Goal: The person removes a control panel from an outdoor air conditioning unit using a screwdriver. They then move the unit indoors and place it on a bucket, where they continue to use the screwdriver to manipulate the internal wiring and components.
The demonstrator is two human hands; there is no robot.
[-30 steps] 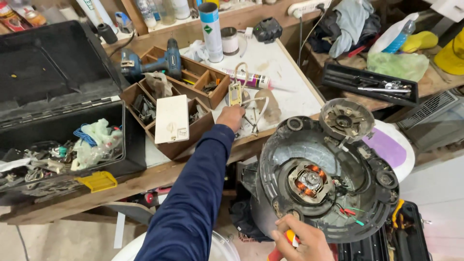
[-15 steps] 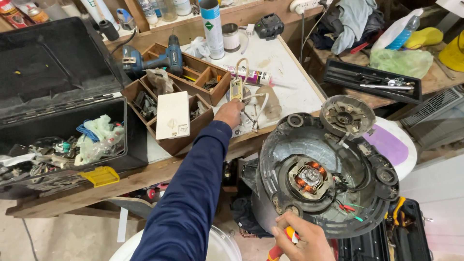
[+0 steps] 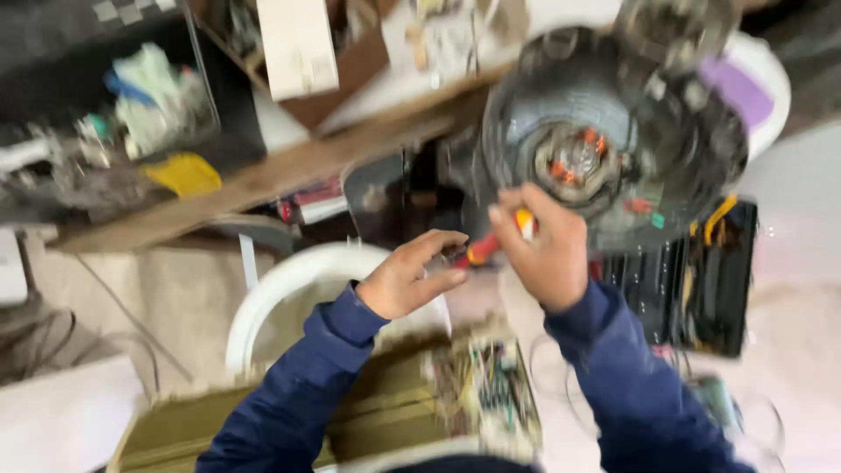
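Right hand [image 3: 547, 254] grips a screwdriver [image 3: 495, 241] w/ red-yellow handle, just below the round motor housing [image 3: 613, 140]. Left hand [image 3: 407, 280] is open, fingers curled beside the handle (frame is blurry). Prob. best to steady the shaft w/ both hands, tip square on the screw.

right hand [image 3: 545, 254] grips screwdriver [image 3: 495, 243] | left hand [image 3: 407, 278] beside | motor housing [image 3: 613, 140] above

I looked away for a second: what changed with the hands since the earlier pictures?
The left hand has pulled back from the workbench and now sits beside the right hand, fingers curled near the red and yellow screwdriver. The view has also tilted downward and blurred. The right hand still grips the screwdriver in front of the round motor housing.
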